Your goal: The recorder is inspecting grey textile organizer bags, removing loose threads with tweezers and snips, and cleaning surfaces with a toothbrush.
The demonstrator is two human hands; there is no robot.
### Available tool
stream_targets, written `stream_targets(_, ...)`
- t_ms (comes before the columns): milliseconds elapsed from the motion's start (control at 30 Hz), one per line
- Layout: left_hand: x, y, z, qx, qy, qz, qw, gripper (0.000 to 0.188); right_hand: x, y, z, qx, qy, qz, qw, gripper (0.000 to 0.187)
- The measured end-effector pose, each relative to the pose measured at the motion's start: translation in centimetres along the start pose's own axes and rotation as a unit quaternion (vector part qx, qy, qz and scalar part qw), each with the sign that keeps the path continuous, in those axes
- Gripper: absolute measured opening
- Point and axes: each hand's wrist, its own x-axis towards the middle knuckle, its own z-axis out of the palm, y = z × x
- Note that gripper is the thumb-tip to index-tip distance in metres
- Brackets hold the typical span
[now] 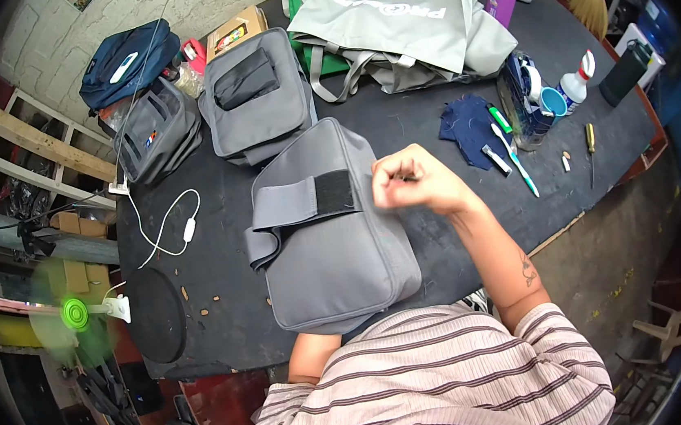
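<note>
A padded grey fabric bag point(330, 271) lies tilted in front of me on the black table. Across its face runs a grey strap point(286, 203) with a black hook-and-loop patch point(334, 192), and the strap's loose end loops out at the left side. My right hand point(415, 179) is closed, fingers curled, by the bag's upper right edge. Whatever may be between those fingers is too small or hidden to make out. My left forearm point(315, 354) goes in under the bag's near end, and the bag hides the left hand itself.
More grey bags point(252, 106) stand at the back left, beside a navy bag point(129, 57). A large grey tote point(395, 10) lies at the back. A navy cloth point(468, 130), toothbrush point(516, 159), spray bottle point(577, 85) and screwdriver point(590, 143) are rightward. A green fan point(76, 314) spins left.
</note>
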Motion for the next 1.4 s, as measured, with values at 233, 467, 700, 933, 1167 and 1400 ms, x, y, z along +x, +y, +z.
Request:
stream_targets(233,0.2,0.1,0.8,0.080,0.042,0.013,0.996,0.079,-0.7,-2.7,1.4,-0.369,0.283,-0.086,0.881,0.029)
stream_targets(467,2.2,0.7,0.2,0.155,0.089,0.029,0.983,0.076,-0.3,-7.1,2.6,-0.625,0.222,-0.192,0.723,0.016)
stream_targets(700,1.6,1.3,-0.1,0.226,0.132,0.048,0.964,0.073,0.3,-8.2,3.6,-0.739,0.158,-0.209,0.621,0.009)
stream_targets(933,7.3,1.6,-1.4,0.293,0.187,0.045,0.937,0.070,-2.7,-9.1,3.9,-0.638,0.200,-0.198,0.717,0.018)
stream_targets(1167,8.4,0.1,-1.2,0.252,0.221,0.059,0.940,0.068,-10.3,9.7,-6.5,-0.664,0.302,0.142,0.670,0.025)
stream_targets(1400,11.0,-5.5,4.2,-0.247,0.161,-0.048,0.954,0.064,-8.2,3.6,3.4,0.090,0.012,0.139,0.986,0.052)
